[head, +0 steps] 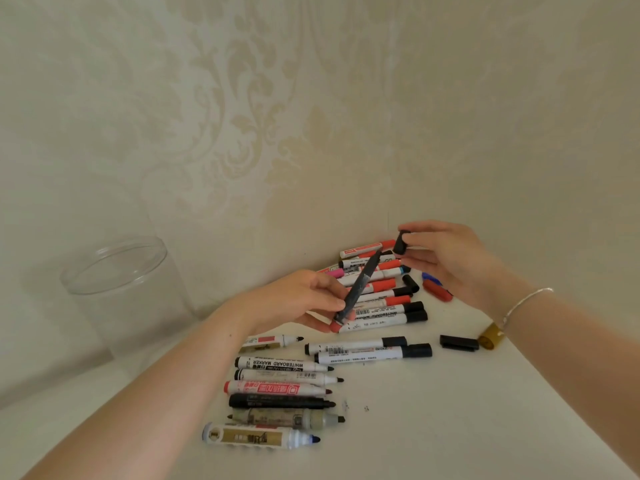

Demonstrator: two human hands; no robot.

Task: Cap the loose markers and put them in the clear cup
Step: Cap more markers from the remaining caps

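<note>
The left hand [304,299] grips a black marker [358,287]; the right hand [446,258] pinches its cap [401,242]. Capping comes next, needing tip and cap aligned, right of the cup [117,282].

Two bare forearms enter from the bottom edge, one from the lower left and one from the lower right; no sleeve shows on either, up to where the frame cuts them off. The left hand [304,299] wears no ring, watch or band on any part that shows, and its wrist is plain. A small dark spot sits on the left forearm just behind the wrist. The right hand [450,258] likewise shows no ring. Round the right wrist runs a thin silver bracelet [526,299], a fine chain that catches the light, with a short loose end hanging at its lower side. The fingernails are too blurred to tell.
</note>
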